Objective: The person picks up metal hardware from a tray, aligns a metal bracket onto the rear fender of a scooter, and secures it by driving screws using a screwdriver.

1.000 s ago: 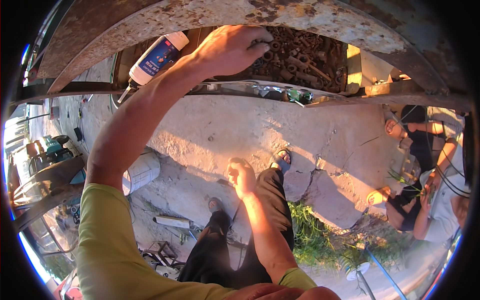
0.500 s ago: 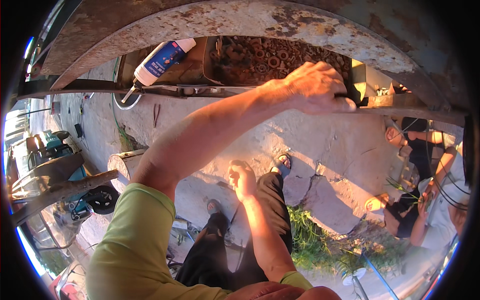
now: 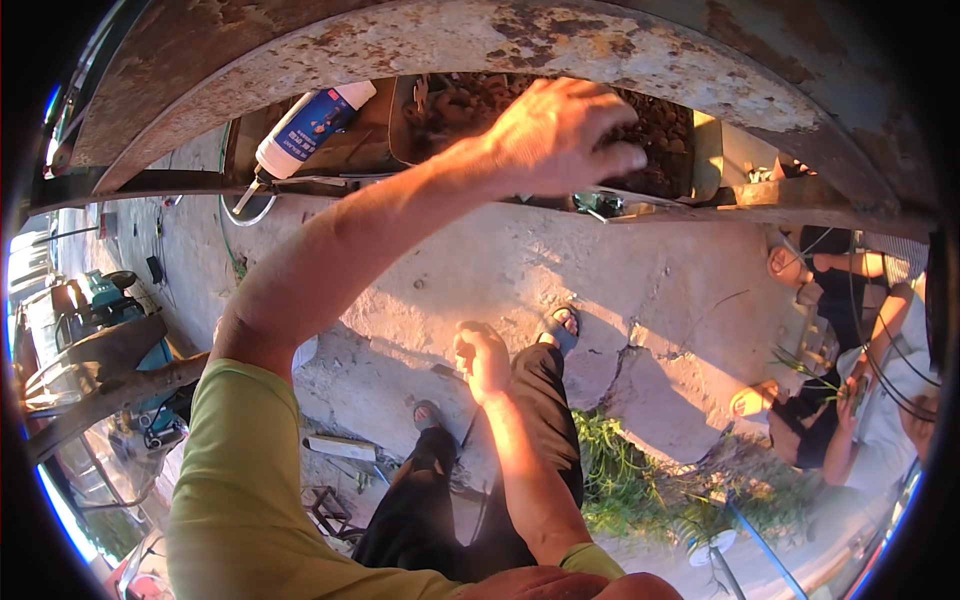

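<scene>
My left hand [image 3: 570,135] is over the tray of rusty nuts and washers [image 3: 655,135], its thumb apart from the bent fingers and nothing visible between them. Just below it, a small dark, shiny object [image 3: 600,203] lies on the shelf's front rail [image 3: 720,212]. A white and blue nozzle bottle [image 3: 314,130] leans at the shelf's left end, its tip pointing down. Lower down, in front of my legs, my right hand [image 3: 484,360] is curled closed; what its fingers hold, if anything, is hidden.
A rusty curved metal beam [image 3: 480,40] arches above the shelf, close to my left hand. Two people [image 3: 860,400] sit low at the right. Grass [image 3: 625,465] grows from the cracked concrete [image 3: 660,380]. Machinery [image 3: 120,330] stands at the left.
My left hand has lifted off the front rail and moved left and farther in over the nuts, uncovering the small shiny object. My right hand stays in place.
</scene>
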Demonstrator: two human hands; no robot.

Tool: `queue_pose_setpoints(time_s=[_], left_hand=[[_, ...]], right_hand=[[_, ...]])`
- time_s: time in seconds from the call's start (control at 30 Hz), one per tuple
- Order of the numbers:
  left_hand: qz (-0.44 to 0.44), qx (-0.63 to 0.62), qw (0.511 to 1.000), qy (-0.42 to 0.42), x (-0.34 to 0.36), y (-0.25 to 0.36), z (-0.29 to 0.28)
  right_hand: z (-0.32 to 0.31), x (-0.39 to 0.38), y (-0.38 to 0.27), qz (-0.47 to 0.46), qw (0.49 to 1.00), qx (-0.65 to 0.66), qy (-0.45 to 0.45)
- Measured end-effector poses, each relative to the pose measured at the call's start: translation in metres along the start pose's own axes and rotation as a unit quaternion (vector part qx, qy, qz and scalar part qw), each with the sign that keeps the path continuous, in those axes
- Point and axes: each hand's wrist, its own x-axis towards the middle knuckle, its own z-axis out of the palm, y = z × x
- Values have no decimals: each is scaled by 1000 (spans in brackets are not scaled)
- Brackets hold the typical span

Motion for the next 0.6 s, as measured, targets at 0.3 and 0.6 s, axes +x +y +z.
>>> queue_pose_setpoints(time_s=[0.3, 0.6], left_hand=[[-67, 75, 985, 143, 67, -103, 32], [48, 387, 907, 156, 60, -130, 57]], right_hand=[[2, 0, 0, 6, 1000, 9, -3], [3, 1, -4, 1, 1000, 15, 9]])
